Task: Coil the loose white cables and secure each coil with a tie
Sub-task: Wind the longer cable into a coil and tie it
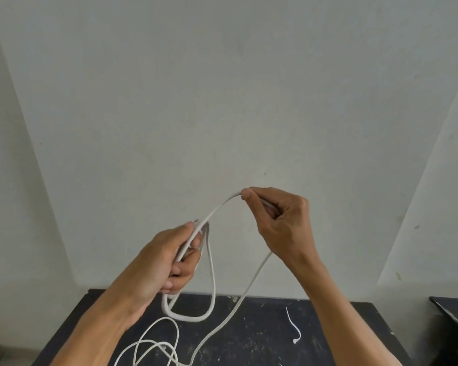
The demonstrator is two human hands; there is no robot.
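My left hand (167,260) is closed around a partial coil of white cable (211,281), whose loops hang below the fist down to just above the dark table (265,336). My right hand (278,217) is raised higher and to the right, pinching the same cable between thumb and fingers. From the pinch the cable arcs left into the coil, and its free length drops down toward the table. More loose white cable (154,344) lies in curls on the table near the front edge. A thin white tie (294,328) lies on the table at the right.
A pale wall (222,101) stands right behind the table. A second dark surface (452,313) shows at the far right edge. The tabletop is scuffed with white flecks.
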